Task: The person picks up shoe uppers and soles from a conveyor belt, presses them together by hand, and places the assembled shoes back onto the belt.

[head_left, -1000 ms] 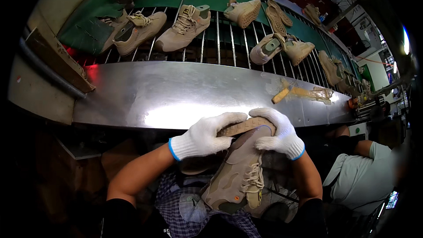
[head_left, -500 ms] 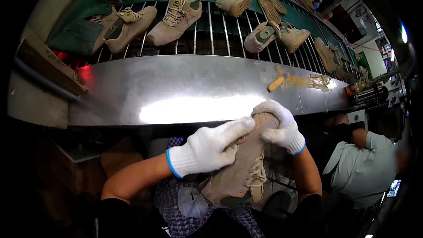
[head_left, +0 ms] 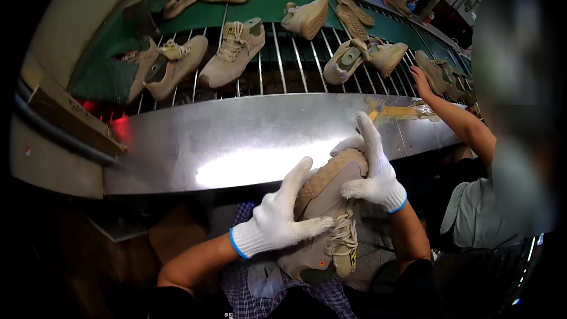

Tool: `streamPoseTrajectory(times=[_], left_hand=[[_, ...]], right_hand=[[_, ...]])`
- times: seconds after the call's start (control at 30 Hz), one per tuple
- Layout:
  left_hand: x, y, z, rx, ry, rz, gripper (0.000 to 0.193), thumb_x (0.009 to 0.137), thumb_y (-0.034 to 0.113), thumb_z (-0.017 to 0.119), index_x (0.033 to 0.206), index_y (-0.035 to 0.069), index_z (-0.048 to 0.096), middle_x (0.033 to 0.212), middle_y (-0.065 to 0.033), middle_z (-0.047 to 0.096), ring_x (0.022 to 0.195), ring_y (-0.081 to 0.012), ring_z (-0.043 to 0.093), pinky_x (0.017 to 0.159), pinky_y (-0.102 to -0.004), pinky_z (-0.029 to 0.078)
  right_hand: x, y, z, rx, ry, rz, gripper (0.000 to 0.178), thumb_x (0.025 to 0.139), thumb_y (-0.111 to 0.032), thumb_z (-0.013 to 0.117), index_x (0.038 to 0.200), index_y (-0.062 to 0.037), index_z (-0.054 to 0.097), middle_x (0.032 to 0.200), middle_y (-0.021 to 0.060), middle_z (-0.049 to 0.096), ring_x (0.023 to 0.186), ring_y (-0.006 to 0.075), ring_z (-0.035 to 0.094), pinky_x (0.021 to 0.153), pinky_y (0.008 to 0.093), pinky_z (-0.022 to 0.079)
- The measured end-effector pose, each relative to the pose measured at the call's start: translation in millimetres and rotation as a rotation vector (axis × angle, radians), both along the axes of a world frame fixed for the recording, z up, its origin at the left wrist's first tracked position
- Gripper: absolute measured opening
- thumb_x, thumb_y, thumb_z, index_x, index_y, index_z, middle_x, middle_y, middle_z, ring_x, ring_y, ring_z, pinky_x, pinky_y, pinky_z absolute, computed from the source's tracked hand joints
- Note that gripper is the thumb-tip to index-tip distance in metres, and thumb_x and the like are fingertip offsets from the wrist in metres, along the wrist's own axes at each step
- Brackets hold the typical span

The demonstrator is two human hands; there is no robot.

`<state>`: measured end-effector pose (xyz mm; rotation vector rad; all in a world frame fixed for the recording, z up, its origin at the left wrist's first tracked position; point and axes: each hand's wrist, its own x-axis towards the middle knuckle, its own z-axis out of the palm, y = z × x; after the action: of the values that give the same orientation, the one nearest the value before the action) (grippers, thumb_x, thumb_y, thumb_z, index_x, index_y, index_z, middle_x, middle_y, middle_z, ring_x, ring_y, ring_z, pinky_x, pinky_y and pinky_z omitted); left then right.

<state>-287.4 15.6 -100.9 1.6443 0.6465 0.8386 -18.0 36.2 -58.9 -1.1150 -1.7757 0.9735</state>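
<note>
Spread the left hand [head_left: 280, 221] wider since half a second ago, and straightened the right hand's [head_left: 378, 177] index finger up off the tan shoe [head_left: 325, 201]. Now holding it tilted over plaid cloth [head_left: 239, 283], just in front of the metal bench [head_left: 248, 136], toe pointing away and studded sole [head_left: 331, 174] turned up to the left. Keeping left fingers well apart, thumb across the upper and fingertips near the sole's edge; cannot tell how firmly pressing. Clamping the toe between right thumb and curled fingers, partly hidden behind it. Bending both elbows, bringing forearms in from either side. Can see, on the barred rack [head_left: 280, 68] beyond, a laced shoe [head_left: 227, 62] with a green insert [head_left: 253, 26] in its opening, another shoe [head_left: 336, 71] likewise filled, and a co-worker's hand [head_left: 420, 81] near others.
</note>
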Motion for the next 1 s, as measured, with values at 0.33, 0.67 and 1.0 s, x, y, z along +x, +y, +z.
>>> streamPoseTrajectory(times=[0.33,0.67,1.0], left_hand=[[7.3,22.6,11.8,0.269,0.146,0.120,0.122,0.083,0.038,0.094,0.169,-0.007,0.021,0.144,-0.0364,0.062,0.127,-0.0437,0.071,0.106,-0.0457,0.061],[-35.4,13.1,40.6,-0.261,-0.150,0.053,0.139,0.073,0.012,0.101,0.175,0.006,0.007,0.164,-0.0234,0.044,0.150,-0.0353,0.049,0.125,-0.0508,0.041],[-85.0,133.1,29.9,-0.153,0.524,-0.417,0.113,0.071,0.021,0.103,0.165,0.006,0.042,0.155,-0.0134,0.055,0.143,-0.0243,0.051,0.121,-0.0401,0.044]], right_hand=[[-37.2,-6.5,0.6,0.363,-0.331,0.108,0.069,0.084,-0.024,0.089,0.145,-0.0016,0.064,0.147,0.0259,0.059,0.133,0.0431,0.063,0.111,0.0481,0.054],[-55.2,-6.9,-66.1,-0.357,0.474,0.020,0.080,0.115,-0.051,0.047,0.171,0.0019,0.025,0.174,0.0200,0.038,0.160,0.0324,0.038,0.132,0.0444,0.031],[-81.8,-47.3,10.8,-0.239,-0.548,0.040,0.088,0.096,-0.051,0.075,0.164,-0.0059,0.042,0.111,0.0239,0.078,0.091,0.0399,0.080,0.082,0.0453,0.065]])
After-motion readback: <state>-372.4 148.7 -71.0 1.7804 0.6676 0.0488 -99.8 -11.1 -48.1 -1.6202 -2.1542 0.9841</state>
